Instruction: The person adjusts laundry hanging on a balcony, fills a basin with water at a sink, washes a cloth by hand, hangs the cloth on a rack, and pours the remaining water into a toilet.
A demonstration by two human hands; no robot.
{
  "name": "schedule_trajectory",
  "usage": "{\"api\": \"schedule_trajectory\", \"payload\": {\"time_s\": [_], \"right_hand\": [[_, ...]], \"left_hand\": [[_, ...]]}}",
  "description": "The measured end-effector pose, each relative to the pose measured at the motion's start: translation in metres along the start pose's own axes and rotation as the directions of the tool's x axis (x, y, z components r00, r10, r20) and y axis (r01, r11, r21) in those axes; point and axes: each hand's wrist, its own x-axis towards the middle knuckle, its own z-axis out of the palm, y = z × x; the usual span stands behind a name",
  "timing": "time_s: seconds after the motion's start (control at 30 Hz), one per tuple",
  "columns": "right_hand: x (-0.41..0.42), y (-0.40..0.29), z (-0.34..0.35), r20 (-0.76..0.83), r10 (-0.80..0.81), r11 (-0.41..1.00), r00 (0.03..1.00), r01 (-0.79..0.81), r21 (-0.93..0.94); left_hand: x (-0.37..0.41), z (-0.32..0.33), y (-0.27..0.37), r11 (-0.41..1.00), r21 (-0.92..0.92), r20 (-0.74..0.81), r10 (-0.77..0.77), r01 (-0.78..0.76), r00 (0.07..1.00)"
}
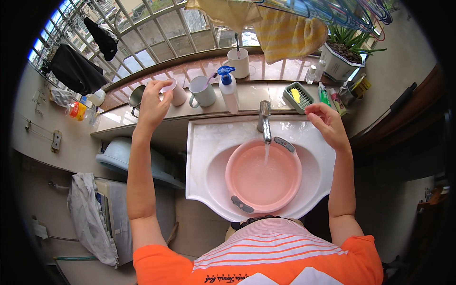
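Note:
My left hand (155,103) is raised by the pink cup (177,93) on the tiled ledge, fingers apart; whether it touches the cup I cannot tell. Beside the green soap dish (298,97) with a yellow piece of soap (295,95), my right hand (327,123) hangs with loosely curled fingers and nothing in it. Water runs from the chrome faucet (264,117) into a pink plastic basin (263,178), which sits in the white sink (210,133) and holds water.
On the ledge stand a dark metal mug (136,98), a light green mug (202,93) with a toothbrush, a blue-topped pump bottle (228,91), a white mug (239,64) and toothpaste tubes (323,94). Hangers (338,17) and a yellow striped towel (286,35) hang above. A potted plant (342,58) stands right.

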Motion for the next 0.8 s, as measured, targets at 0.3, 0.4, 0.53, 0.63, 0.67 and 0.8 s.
{"api": "schedule_trajectory", "payload": {"time_s": [0.3, 0.4, 0.53, 0.63, 0.67, 0.8], "right_hand": [[-0.113, 0.081, -0.015, -0.108, 0.573, 0.818, 0.812, -0.575, 0.018], [-0.122, 0.101, -0.005, -0.082, 0.458, 0.837, 0.885, -0.46, -0.297], [-0.107, 0.104, 0.023, -0.084, 0.346, 0.851, 0.935, -0.35, -0.393], [-0.097, 0.126, 0.039, -0.136, 0.246, 0.842, 0.96, -0.281, -0.461], [-0.095, 0.13, 0.041, -0.127, 0.258, 0.841, 0.958, -0.288, -0.459], [-0.09, 0.142, 0.046, -0.12, 0.289, 0.838, 0.95, -0.311, -0.448]], "left_hand": [[-0.244, 0.058, 0.02, 0.537, -0.393, 0.271, -0.708, 0.746, 0.652], [-0.262, 0.084, 0.053, 0.6, -0.378, 0.308, -0.636, 0.705, 0.707], [-0.252, 0.099, 0.088, 0.784, -0.18, 0.39, -0.498, 0.594, 0.775], [-0.255, 0.109, 0.092, 0.79, -0.091, 0.459, -0.507, 0.606, 0.73], [-0.257, 0.112, 0.093, 0.788, -0.079, 0.467, -0.512, 0.61, 0.721], [-0.268, 0.113, 0.097, 0.657, -0.128, 0.556, -0.573, 0.743, 0.602]]}}
